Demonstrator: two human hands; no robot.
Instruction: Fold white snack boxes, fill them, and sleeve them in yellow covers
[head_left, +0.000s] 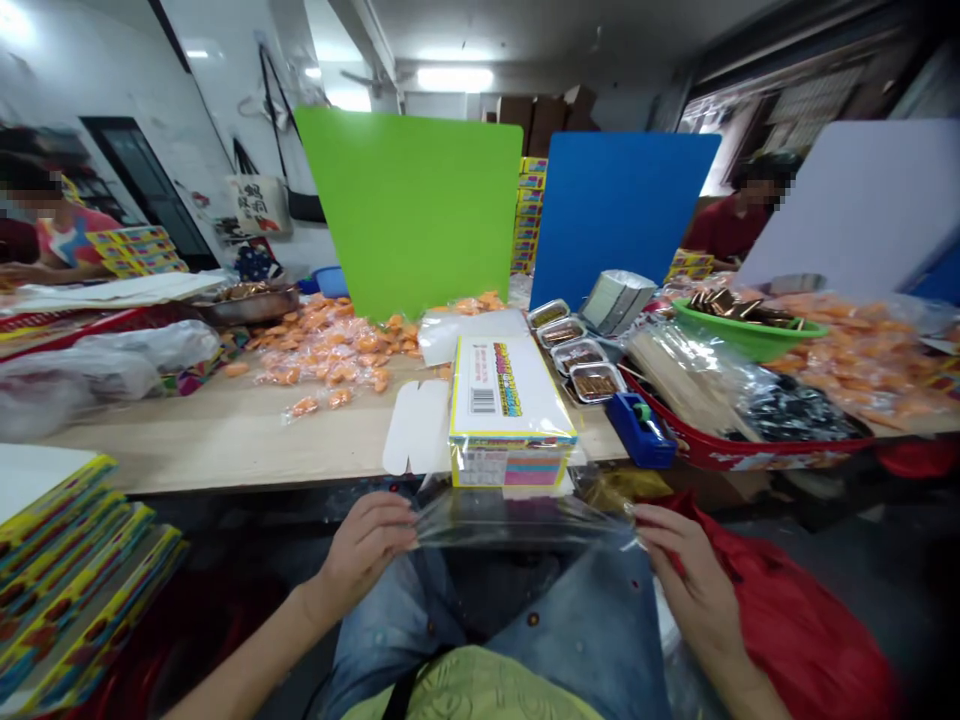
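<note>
A white printed box (517,395) with yellow edges and a barcode lies at the table's front edge, its near end facing me. Clear plastic film (517,522) stretches from that near end toward my lap and seems to wrap the box. My left hand (375,538) pinches the film's left corner between thumb and fingers. Over on the right, my right hand (686,560) grips the opposite corner the same way. Both hands are below the table edge, apart from the box itself. A white card flap (415,425) lies just left of the box.
Orange wrapped pieces (337,345) are heaped at the left. Foil trays (596,382), a blue tape dispenser (641,428) and a red tray (720,455) with packaged items stand at the right. Upright green (420,210) and blue (622,210) boards line the back. Stacked boxes (75,590) rise at lower left.
</note>
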